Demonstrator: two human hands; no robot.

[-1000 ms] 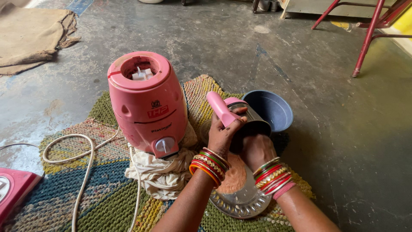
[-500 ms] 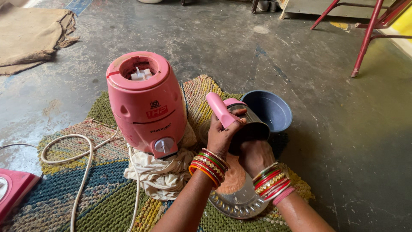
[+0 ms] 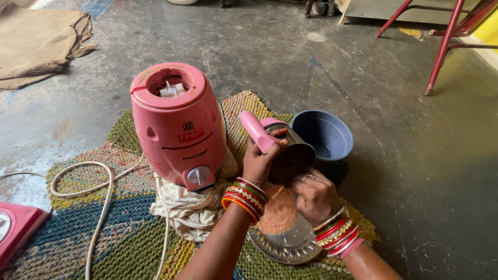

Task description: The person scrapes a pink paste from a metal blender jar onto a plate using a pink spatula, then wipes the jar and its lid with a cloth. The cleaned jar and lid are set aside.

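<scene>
Head view: left hand (image 3: 258, 163) tilts steel jar (image 3: 290, 153) beside pink mixer (image 3: 176, 124).

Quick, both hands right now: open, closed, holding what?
Left hand: closed on the pink handle of the tilted grinder jar.
Right hand: fingers curled at the jar's mouth; actual grip cannot be told.

Pink mixer base (image 3: 177, 124) stands on a woven mat (image 3: 98, 228), a crumpled cloth (image 3: 194, 210) under it and a white cord (image 3: 101, 207) alongside. Blue bowl (image 3: 322, 134) sits at the mat's edge. Burlap sack (image 3: 39, 44) and red metal legs (image 3: 443, 46) lie well apart on the concrete floor (image 3: 290, 62).
</scene>
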